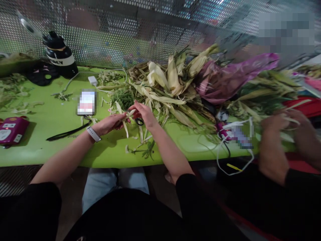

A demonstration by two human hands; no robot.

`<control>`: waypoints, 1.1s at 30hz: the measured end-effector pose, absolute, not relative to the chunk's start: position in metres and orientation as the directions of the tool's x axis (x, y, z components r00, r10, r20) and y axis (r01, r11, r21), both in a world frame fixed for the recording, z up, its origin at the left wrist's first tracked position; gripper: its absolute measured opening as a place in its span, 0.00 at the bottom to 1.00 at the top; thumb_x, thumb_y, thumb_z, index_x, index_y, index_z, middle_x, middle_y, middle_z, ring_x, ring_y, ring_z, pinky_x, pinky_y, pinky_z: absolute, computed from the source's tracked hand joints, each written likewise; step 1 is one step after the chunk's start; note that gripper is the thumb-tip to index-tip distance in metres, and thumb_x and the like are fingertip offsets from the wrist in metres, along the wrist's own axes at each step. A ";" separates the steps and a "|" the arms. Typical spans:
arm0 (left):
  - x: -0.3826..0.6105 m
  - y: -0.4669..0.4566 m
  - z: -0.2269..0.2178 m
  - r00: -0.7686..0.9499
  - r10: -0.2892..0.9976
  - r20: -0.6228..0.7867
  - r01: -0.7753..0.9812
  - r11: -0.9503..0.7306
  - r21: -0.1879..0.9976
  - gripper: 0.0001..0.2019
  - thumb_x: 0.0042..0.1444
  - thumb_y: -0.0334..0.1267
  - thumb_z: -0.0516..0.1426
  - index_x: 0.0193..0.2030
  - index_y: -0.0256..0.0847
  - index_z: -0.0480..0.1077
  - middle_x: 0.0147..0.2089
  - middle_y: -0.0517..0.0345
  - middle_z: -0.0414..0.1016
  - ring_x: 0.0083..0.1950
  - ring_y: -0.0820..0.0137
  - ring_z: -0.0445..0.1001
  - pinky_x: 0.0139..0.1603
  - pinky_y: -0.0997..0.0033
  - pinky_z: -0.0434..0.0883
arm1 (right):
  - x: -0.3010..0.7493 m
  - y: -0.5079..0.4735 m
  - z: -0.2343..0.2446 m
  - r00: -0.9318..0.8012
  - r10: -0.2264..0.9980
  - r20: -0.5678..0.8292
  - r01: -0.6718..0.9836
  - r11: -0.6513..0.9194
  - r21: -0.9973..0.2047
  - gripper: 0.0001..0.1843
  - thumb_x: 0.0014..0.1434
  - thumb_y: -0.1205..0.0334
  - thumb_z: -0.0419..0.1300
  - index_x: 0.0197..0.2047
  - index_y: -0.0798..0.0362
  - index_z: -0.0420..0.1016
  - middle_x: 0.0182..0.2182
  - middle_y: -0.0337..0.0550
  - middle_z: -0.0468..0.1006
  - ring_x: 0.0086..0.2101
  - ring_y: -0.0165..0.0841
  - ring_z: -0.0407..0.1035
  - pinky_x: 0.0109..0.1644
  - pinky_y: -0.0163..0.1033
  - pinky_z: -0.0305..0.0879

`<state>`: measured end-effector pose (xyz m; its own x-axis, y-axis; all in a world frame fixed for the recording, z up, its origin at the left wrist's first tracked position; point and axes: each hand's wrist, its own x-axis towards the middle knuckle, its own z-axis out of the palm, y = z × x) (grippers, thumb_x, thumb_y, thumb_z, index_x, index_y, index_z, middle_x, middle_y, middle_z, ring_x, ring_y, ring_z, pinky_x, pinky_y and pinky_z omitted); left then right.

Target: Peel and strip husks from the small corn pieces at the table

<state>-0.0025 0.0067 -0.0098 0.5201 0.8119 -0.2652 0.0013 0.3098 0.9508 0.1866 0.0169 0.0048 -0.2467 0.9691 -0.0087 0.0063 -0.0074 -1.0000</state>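
Note:
My left hand (112,123), with a pale watch strap on its wrist, pinches a pale strip of corn husk (125,129) over the green table (110,150). From the other side, the closed fingers of my right hand (144,115) grip the same piece, and its ends hang down. Under my right hand lies a small black looped object (139,121), its kind unclear. Just beyond my fingers sits a heap of thin green shreds (122,97). A large pile of dry corn husks (173,80) spreads behind it, and short husk scraps (146,149) lie near the front edge.
To the left are a phone (86,102) with a black strap, a white charger (92,80), a purple power box (13,130) and a dark bottle (60,55). A pink plastic bag (223,82) lies right. A co-worker's hands (281,122) hold a pale strip near white cables.

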 end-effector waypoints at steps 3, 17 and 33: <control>-0.003 0.009 -0.013 0.505 0.830 -0.237 -0.088 0.322 0.943 0.19 0.53 0.53 0.62 0.36 0.36 0.76 0.26 0.59 0.69 0.23 0.78 0.65 0.21 0.79 0.59 | 0.186 0.019 0.003 -0.313 0.949 -0.044 0.030 -0.036 -0.999 0.26 0.48 0.36 0.65 0.29 0.54 0.71 0.17 0.32 0.66 0.17 0.22 0.56 0.20 0.31 0.52; 0.000 0.003 -0.010 0.541 0.811 -0.222 -0.140 0.347 0.927 0.14 0.53 0.47 0.64 0.33 0.35 0.75 0.23 0.57 0.73 0.23 0.77 0.69 0.24 0.77 0.65 | 0.178 0.019 -0.006 -0.098 0.994 0.050 -0.079 0.043 -0.996 0.22 0.48 0.42 0.67 0.28 0.52 0.67 0.19 0.32 0.68 0.20 0.23 0.59 0.24 0.32 0.56; 0.008 0.009 -0.017 0.229 0.973 0.019 -0.598 0.125 0.792 0.11 0.50 0.38 0.68 0.40 0.38 0.78 0.38 0.56 0.80 0.40 0.72 0.78 0.46 0.71 0.72 | 0.161 0.008 -0.016 -0.420 0.907 0.030 0.064 0.062 -0.996 0.15 0.51 0.51 0.62 0.37 0.54 0.73 0.32 0.41 0.77 0.35 0.33 0.70 0.43 0.39 0.67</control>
